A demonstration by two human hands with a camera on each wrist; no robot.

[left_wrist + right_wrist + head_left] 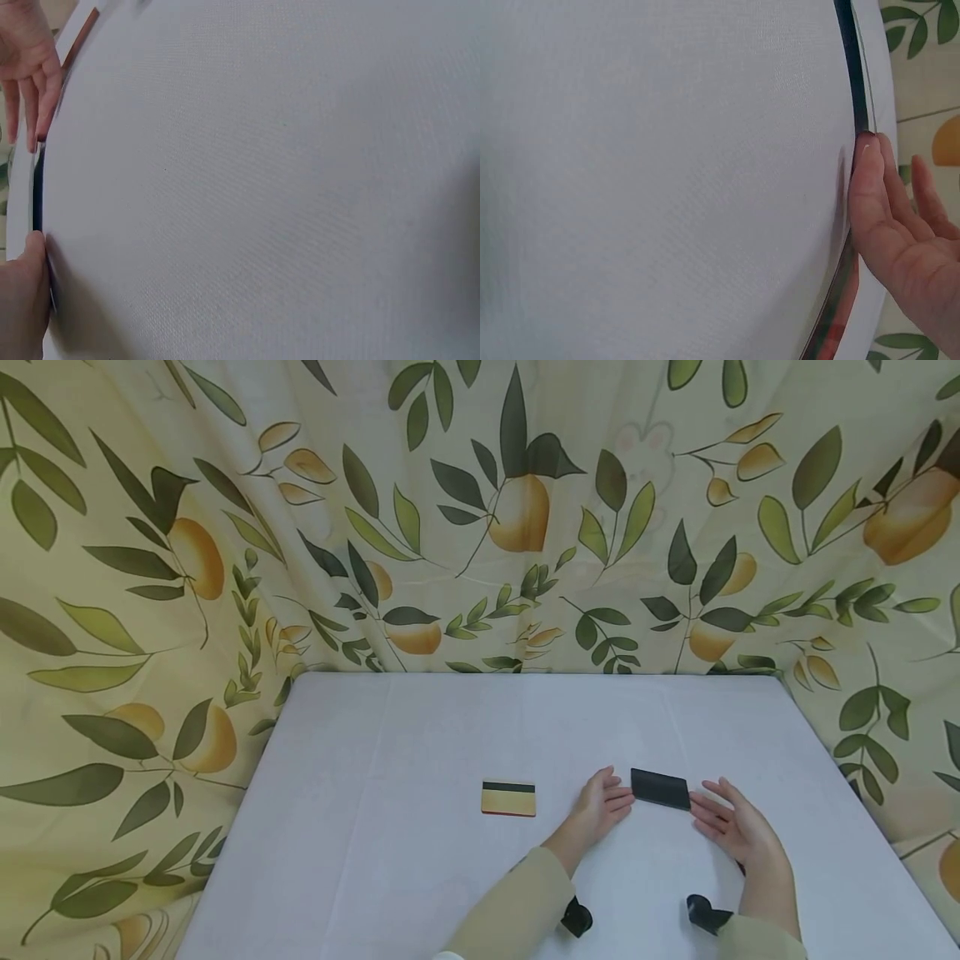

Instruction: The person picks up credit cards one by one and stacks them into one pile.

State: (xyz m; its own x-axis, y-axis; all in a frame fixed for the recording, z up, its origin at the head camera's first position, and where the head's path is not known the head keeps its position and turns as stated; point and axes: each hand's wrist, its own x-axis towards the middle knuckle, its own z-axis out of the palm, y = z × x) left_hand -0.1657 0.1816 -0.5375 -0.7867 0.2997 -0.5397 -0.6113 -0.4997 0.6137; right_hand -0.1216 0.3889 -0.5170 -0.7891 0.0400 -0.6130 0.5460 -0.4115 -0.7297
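Note:
A black card lies slightly tilted between my two hands on the white tabletop. My left hand has its fingertips at the card's left end, with its fingers fairly straight and the thumb apart. At the opposite end, the fingertips of my right hand meet the card's edge, and its fingers are spread. From the right wrist the black card appears edge-on, one finger against its end. Further left lies a gold card with a dark stripe and a red lower edge.
A red and dark flat strip lies beside the right hand, mostly hidden in the head view. The white table backs onto a curtain printed with leaves and fruit. Black wrist devices hang near both sleeves.

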